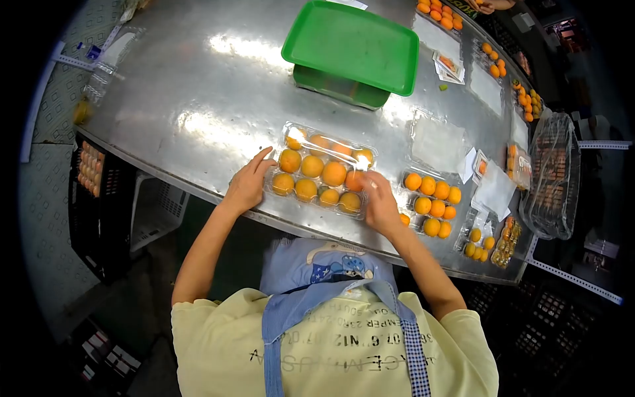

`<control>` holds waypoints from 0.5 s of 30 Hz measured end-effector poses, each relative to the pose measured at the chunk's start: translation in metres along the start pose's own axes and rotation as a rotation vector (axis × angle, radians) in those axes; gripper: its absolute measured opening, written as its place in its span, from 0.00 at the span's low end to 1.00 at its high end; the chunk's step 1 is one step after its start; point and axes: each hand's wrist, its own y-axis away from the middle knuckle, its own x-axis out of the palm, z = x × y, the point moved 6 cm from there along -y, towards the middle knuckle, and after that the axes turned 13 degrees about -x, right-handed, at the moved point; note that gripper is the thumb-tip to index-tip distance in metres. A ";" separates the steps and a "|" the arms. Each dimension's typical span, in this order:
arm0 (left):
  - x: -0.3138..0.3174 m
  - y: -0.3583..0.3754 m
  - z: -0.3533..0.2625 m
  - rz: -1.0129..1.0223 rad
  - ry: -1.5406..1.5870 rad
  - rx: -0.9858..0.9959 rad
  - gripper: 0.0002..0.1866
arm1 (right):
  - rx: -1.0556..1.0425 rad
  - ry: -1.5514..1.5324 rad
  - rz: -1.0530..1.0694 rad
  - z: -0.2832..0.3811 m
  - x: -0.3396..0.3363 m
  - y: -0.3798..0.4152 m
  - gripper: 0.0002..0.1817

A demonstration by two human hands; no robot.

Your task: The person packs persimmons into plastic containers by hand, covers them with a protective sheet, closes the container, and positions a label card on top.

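Note:
A clear plastic tray (268, 182) lies near the table's front edge, filled with several round orange fruits (311, 167) in rows. Its clear lid looks folded back at the far side, over the last row. My left hand (248, 183) grips the tray's left edge between thumb and fingers. At the right end of the middle row, my right hand (381, 202) has its fingertips on a deeper orange fruit (354, 180), partly hiding it. To the right of that hand stands another clear tray (418, 225) with several orange fruits.
A green tray (354, 46) sits on a green bin (340, 88) beyond my hands. White pads (436, 144), printed cards (480, 164) and small fruit packs (477, 245) lie to the right, with stacked clear trays (550, 175). Another person's hand (486, 6) shows far right. Black crates (99, 198) stand left.

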 end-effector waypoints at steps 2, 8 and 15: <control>0.000 -0.006 0.004 0.118 -0.053 -0.028 0.29 | 0.280 -0.131 -0.081 -0.017 0.006 0.020 0.30; -0.021 -0.006 -0.028 0.103 -0.052 0.139 0.40 | 1.210 -0.986 -0.011 -0.043 0.068 0.097 0.25; -0.035 -0.060 -0.022 -0.124 0.413 0.158 0.12 | 1.113 -1.083 -0.158 -0.029 0.062 0.082 0.21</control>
